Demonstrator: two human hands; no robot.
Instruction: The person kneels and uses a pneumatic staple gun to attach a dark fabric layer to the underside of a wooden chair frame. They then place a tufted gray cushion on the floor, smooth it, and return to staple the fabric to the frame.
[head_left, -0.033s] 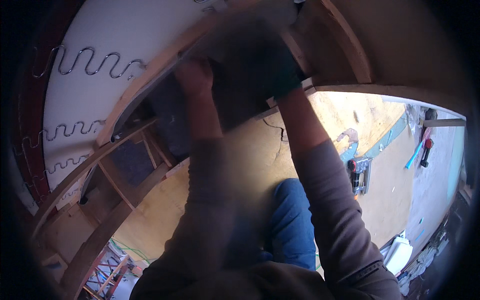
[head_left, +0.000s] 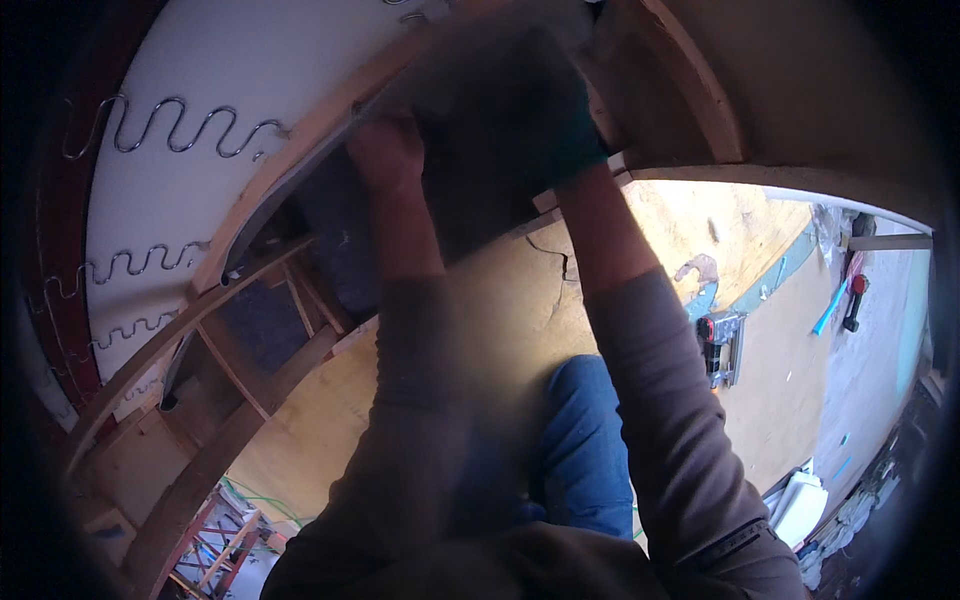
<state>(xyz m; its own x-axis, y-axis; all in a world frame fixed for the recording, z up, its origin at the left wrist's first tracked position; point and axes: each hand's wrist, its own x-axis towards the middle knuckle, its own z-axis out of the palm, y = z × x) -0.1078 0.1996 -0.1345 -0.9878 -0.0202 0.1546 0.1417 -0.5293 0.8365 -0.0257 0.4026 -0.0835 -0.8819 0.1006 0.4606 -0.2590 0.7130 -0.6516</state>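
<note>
Both my arms reach forward into a curved wooden furniture frame [head_left: 262, 195]. My left hand [head_left: 388, 152], bare, is at the inner edge of the frame, beside dark sheet material [head_left: 478, 190]. It looks closed, with its fingers curled out of sight, and what they hold cannot be made out. My right hand [head_left: 574, 140] seems to wear a dark green glove. It is at the far side of the dark material, near a wooden joint. Shadow and a smudged patch in the view hide its fingers.
Wavy metal springs [head_left: 190, 128] run along a white panel at the left. Wooden slats [head_left: 232, 370] stand below them. At the right, a staple gun [head_left: 720, 350] and a red-and-black tool [head_left: 855, 303] lie on the work surface [head_left: 775, 400]. A white object [head_left: 798, 508] lies at lower right.
Almost nothing differs. My right forearm has shifted very slightly, and the left hand stays at the same place.
</note>
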